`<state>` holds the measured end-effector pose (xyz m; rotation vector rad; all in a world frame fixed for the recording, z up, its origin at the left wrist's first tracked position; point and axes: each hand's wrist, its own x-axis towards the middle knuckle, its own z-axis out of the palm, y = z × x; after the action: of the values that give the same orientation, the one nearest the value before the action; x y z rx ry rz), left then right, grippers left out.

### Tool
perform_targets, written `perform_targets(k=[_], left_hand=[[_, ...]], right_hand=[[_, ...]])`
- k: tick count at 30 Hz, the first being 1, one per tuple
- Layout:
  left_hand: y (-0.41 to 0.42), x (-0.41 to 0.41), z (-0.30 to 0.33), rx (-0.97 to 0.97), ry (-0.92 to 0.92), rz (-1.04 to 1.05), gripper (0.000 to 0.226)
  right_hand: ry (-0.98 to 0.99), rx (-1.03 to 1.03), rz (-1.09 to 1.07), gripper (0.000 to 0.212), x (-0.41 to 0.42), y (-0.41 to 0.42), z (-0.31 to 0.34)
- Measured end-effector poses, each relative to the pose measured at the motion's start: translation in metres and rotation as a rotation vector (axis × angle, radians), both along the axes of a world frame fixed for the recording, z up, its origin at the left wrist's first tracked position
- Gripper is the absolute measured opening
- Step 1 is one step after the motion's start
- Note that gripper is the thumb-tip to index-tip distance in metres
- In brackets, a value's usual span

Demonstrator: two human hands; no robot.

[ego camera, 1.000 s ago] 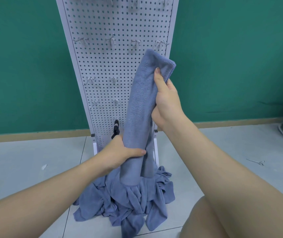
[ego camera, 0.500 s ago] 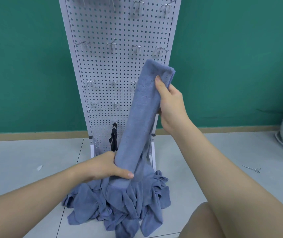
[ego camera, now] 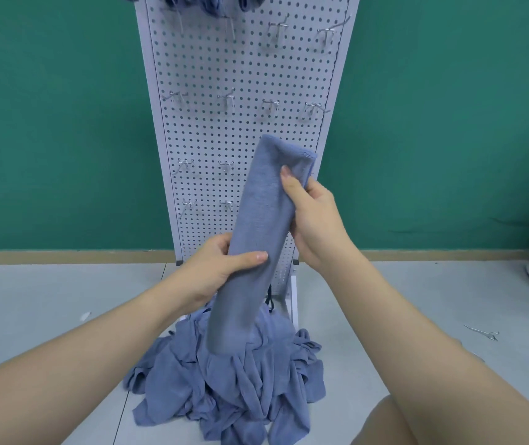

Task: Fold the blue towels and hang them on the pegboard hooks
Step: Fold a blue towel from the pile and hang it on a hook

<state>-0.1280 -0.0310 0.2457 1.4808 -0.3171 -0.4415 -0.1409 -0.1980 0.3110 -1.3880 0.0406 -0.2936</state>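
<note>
Green wall behind pegboard [ego camera: 243, 75] | folded towel [ego camera: 256, 239] pinched at top by right hand [ego camera: 316, 220], wrapped mid-length by left hand [ego camera: 221, 271] | soft, light, limp; support near fold advised.

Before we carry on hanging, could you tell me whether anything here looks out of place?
A loose metal hook lies on the floor right of the pegboard, instead of mounted. The unfolded towels are heaped at its foot.

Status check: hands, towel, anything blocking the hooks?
Left hand grips folded towel low, right hand grips it near top. Pile of towels on floor below. Empty hooks unobstructed.
</note>
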Motion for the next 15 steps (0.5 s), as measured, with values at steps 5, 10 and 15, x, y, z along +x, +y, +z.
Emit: perform_targets(k=[5,10,15], left_hand=[[-0.003,-0.005,-0.009,0.136,0.028,-0.119,0.049],[0.011,-0.002,0.002,0.134,0.066,-0.166,0.049],[0.031,0.004,0.021,0.122,0.04,-0.171,0.033]], right_hand=[[0.021,0.109,-0.125,0.034,0.005,-0.016,0.001],[0.18,0.13,-0.207,0.024,0.011,-0.04,-0.016],[0.365,0.102,-0.151,0.029,0.015,-0.058,-0.039]])
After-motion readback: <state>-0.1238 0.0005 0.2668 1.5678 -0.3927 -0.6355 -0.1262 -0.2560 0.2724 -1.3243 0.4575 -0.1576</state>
